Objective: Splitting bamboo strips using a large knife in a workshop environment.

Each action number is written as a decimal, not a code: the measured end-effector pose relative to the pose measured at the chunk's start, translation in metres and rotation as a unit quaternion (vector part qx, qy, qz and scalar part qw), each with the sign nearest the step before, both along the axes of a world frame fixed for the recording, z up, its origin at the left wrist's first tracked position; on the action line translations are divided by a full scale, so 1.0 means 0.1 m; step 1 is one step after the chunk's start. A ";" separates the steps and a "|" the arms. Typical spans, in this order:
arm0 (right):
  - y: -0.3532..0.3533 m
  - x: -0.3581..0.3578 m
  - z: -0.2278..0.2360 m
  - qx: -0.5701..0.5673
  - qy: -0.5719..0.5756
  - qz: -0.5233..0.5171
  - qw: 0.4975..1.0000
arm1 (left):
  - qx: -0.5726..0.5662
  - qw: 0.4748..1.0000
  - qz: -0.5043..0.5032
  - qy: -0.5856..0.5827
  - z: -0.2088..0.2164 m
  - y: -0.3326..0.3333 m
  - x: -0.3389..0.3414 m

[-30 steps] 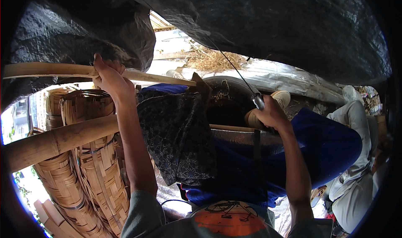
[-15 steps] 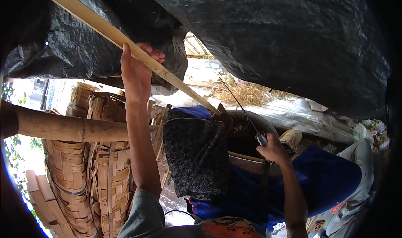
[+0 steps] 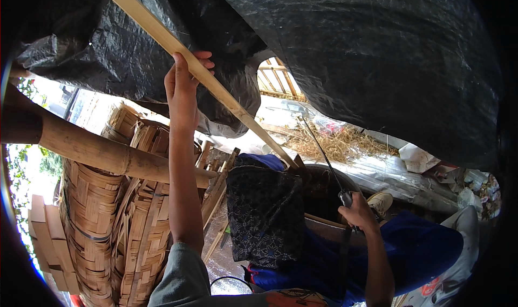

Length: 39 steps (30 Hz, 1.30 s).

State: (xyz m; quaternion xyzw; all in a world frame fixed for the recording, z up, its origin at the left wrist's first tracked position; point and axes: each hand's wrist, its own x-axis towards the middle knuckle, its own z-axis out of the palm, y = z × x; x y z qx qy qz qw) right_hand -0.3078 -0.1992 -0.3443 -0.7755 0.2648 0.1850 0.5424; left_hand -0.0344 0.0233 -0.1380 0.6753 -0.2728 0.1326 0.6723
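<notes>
A long pale slat [image 3: 216,88], apparently bamboo, runs slantwise down from the upper left. My left hand [image 3: 186,80] grips it partway up, thumb on the near side and fingers behind. Its lower end meets a small brown wooden block [image 3: 302,169] at the edge of a round, dark-mouthed tub [image 3: 350,173]. In my right hand [image 3: 360,212], closed around a grey handle, is a tool with a long thin dark blade [image 3: 322,150], likely a knife seen nearly edge-on. The blade points up and away, apart from the slat. A dark patterned cloth [image 3: 264,215] drapes over my lap.
Black plastic sheeting [image 3: 377,64] hangs low overhead. A thick bamboo pole [image 3: 102,153] crosses at left, before tall woven bamboo baskets [image 3: 91,215]. Straw [image 3: 345,145] lies beyond the tub. A shoe [image 3: 380,202] shows beside it, and crumpled plastic waste [image 3: 480,191] at right.
The whole view has shifted, so the surroundings sit lower and farther right. The slat slopes more steeply, its lower end still at the block. Both hands keep their grips.
</notes>
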 end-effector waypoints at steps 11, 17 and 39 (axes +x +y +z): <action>0.38 0.32 1.36 0.289 -0.135 0.014 0.948 | -0.136 0.983 0.038 -0.114 -0.05 -0.46 -0.01; 0.48 0.43 1.37 0.311 -0.053 0.053 0.948 | -0.141 0.986 0.004 -0.093 -0.09 -0.55 -0.13; 0.60 0.28 1.42 0.252 -0.132 0.042 0.958 | -0.166 0.981 -0.042 -0.091 -0.07 -0.66 -0.09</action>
